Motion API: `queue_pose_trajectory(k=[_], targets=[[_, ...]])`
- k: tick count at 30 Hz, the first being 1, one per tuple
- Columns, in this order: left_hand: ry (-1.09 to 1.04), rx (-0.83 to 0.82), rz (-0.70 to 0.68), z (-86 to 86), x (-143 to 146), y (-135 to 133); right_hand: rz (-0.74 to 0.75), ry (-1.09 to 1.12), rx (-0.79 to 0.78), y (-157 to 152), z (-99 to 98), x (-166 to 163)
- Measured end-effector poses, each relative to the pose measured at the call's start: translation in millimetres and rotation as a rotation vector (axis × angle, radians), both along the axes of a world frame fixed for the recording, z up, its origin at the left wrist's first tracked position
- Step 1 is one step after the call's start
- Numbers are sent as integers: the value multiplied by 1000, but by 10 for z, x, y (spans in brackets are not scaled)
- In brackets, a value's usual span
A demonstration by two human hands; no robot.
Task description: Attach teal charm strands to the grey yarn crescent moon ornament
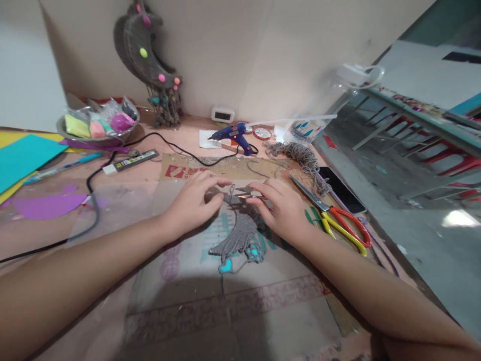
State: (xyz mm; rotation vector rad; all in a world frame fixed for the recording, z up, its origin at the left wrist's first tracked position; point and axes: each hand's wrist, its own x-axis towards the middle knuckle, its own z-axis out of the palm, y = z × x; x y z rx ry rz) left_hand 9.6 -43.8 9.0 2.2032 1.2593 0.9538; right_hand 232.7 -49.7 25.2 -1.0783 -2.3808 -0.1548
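Note:
A grey, cord-covered crescent-like piece (240,233) lies on the cardboard, with turquoise bits outlined in grey cord (254,253) at its lower end. My left hand (201,198) pinches the upper end of this piece, where a small loop of cord stands up. In the fingers of my right hand (281,203) is a small pointed metal tool (246,191), its tips turned left toward the loop. Whether it is tweezers or little scissors I cannot make out. Scissors with orange and yellow handles (343,228) lie beside my right forearm.
A blue glue gun (235,135) stands behind my hands, its black cord running left. Grey yarn (300,158), a phone (340,189) and a clear bottle (338,95) line the right edge. At left are a bowl of clay packets (99,138), a cutter (131,161) and coloured sheets (28,158).

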Motion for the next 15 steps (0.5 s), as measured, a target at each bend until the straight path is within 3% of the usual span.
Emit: queue_pose_trajectory(k=[5, 10, 15], targets=[[-26, 87, -59, 40, 11, -15, -6, -21, 9, -19, -14, -9], [-68, 36, -71, 57, 28, -29, 2, -35, 55, -33, -29, -38], [-251, -130, 91, 73, -35, 19, -47, 23, -19, 37, -55, 9]])
